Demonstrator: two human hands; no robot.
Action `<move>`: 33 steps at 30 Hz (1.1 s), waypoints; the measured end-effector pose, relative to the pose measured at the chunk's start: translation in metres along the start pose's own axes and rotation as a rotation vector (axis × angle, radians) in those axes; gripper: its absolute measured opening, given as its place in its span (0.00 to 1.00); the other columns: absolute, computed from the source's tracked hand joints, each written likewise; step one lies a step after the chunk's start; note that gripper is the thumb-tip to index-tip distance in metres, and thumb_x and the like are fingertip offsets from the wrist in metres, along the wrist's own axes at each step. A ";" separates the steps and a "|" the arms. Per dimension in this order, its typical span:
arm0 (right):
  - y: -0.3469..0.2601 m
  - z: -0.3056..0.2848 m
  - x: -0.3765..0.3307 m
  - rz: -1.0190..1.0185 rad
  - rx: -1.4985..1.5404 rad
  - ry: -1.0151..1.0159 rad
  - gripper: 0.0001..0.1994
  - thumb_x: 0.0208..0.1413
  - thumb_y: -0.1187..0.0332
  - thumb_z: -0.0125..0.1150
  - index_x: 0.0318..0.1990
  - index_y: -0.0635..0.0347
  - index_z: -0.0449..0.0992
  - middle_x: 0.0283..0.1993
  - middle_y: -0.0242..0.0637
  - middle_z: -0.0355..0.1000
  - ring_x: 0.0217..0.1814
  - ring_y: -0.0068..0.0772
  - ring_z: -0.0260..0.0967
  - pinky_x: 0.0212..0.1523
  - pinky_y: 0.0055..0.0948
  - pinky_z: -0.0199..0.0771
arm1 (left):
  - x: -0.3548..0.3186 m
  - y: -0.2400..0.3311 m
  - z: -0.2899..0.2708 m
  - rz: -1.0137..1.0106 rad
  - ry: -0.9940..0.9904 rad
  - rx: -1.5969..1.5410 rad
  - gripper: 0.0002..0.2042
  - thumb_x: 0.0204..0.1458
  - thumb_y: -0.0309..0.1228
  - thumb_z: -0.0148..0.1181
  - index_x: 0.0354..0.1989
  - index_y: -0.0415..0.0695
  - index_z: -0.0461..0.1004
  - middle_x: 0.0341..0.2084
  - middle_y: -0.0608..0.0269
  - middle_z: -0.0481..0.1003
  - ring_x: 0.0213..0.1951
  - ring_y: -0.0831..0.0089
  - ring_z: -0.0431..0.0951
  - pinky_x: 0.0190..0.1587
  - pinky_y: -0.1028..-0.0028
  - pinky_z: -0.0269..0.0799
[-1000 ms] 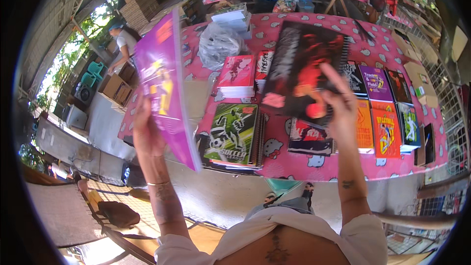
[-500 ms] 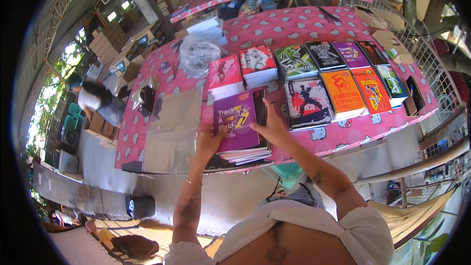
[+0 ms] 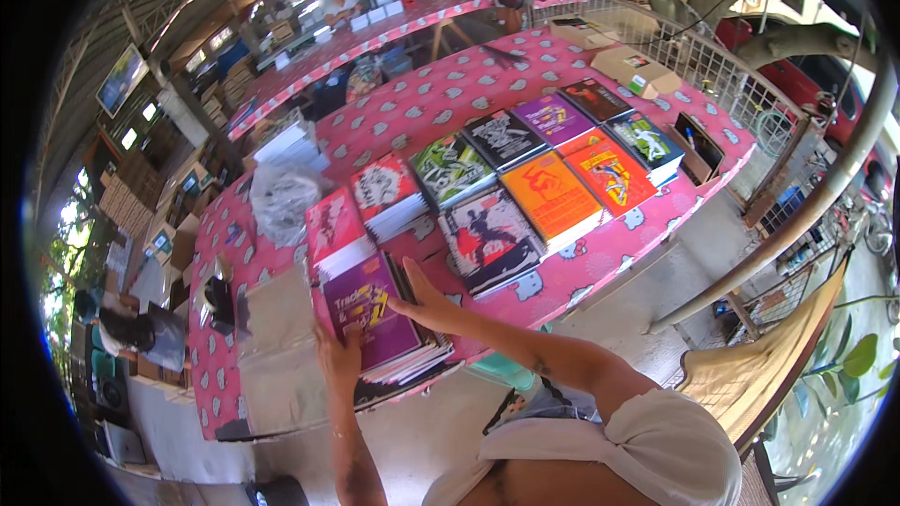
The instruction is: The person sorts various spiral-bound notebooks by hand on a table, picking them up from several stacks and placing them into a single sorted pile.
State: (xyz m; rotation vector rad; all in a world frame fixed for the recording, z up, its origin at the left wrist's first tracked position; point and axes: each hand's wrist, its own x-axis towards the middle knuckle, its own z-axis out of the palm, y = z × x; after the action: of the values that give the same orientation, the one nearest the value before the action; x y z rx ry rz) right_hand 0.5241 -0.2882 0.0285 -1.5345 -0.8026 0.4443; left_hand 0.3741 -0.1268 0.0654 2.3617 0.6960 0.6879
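A purple book (image 3: 367, 317) lies on top of a stack of books near the front edge of a table covered by a pink patterned cloth (image 3: 600, 251). My left hand (image 3: 337, 356) rests flat against the stack's lower left corner. My right hand (image 3: 422, 300) presses on the stack's right edge, fingers spread. Neither hand grips anything.
Several stacks of colourful books (image 3: 525, 173) cover the table to the right. A clear plastic bag (image 3: 279, 199) and flat clear sleeves (image 3: 274, 323) lie to the left. A box (image 3: 698, 145) sits at the table's right end. A second pink table (image 3: 375, 33) stands behind. A metal fence (image 3: 712, 66) runs along the right.
A second ago I held the purple book up in my left hand and a dark one in my right. The purple book now lies on the stack, with both hands pressing against it.
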 end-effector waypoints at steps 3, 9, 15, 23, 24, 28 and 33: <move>-0.020 -0.087 -0.016 -0.291 -0.389 0.329 0.38 0.53 0.58 0.63 0.68 0.61 0.53 0.70 0.57 0.50 0.76 0.55 0.41 0.72 0.41 0.45 | -0.004 0.099 0.007 0.346 0.203 0.186 0.37 0.55 0.38 0.61 0.67 0.32 0.52 0.66 0.34 0.53 0.66 0.39 0.55 0.64 0.58 0.57; 0.041 -0.359 -0.001 -0.116 -1.022 0.773 0.25 0.54 0.59 0.60 0.58 0.60 0.68 0.61 0.56 0.63 0.62 0.62 0.61 0.59 0.49 0.65 | -0.041 0.237 0.162 0.876 -0.290 -0.212 0.47 0.42 0.44 0.71 0.69 0.40 0.52 0.66 0.37 0.50 0.67 0.39 0.49 0.63 0.42 0.49; 0.073 -0.543 -0.065 0.463 -1.360 0.557 0.29 0.50 0.53 0.63 0.59 0.56 0.69 0.57 0.54 0.70 0.56 0.54 0.70 0.53 0.50 0.71 | -0.054 0.356 0.350 1.034 -0.293 -0.072 0.40 0.44 0.37 0.67 0.66 0.40 0.56 0.66 0.37 0.51 0.67 0.48 0.54 0.61 0.46 0.56; 0.042 -0.603 -0.061 0.493 -1.187 0.432 0.20 0.51 0.60 0.60 0.50 0.60 0.73 0.42 0.53 0.75 0.46 0.50 0.75 0.42 0.41 0.77 | 0.009 0.395 0.364 1.063 0.035 -0.284 0.20 0.49 0.23 0.54 0.53 0.35 0.68 0.31 0.50 0.75 0.35 0.57 0.78 0.33 0.63 0.76; 0.040 -0.628 -0.069 0.415 -1.139 0.537 0.17 0.52 0.63 0.58 0.48 0.61 0.74 0.38 0.50 0.76 0.43 0.47 0.76 0.40 0.38 0.76 | 0.020 0.400 0.342 0.713 -0.303 -0.264 0.16 0.52 0.23 0.52 0.51 0.38 0.70 0.28 0.50 0.74 0.32 0.57 0.79 0.33 0.60 0.76; -0.013 -0.579 -0.110 -0.119 0.152 0.802 0.19 0.50 0.76 0.50 0.53 0.60 0.67 0.43 0.34 0.72 0.40 0.29 0.71 0.37 0.27 0.74 | 0.049 0.327 0.135 0.061 -0.292 -1.116 0.13 0.58 0.27 0.58 0.50 0.40 0.71 0.37 0.63 0.76 0.43 0.73 0.76 0.49 0.72 0.73; -0.066 -0.408 -0.104 -0.150 0.141 0.637 0.16 0.54 0.73 0.61 0.51 0.60 0.72 0.45 0.30 0.73 0.45 0.24 0.69 0.47 0.27 0.71 | -0.015 0.199 -0.009 0.024 0.077 -1.568 0.25 0.49 0.21 0.62 0.58 0.42 0.67 0.40 0.63 0.76 0.42 0.72 0.78 0.48 0.68 0.76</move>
State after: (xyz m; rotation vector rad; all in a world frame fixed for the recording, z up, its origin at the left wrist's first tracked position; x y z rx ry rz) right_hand 0.7227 -0.6508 0.1317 -1.3562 -0.3710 -0.1044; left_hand 0.4196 -0.2718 0.1958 0.8873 0.0064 0.8527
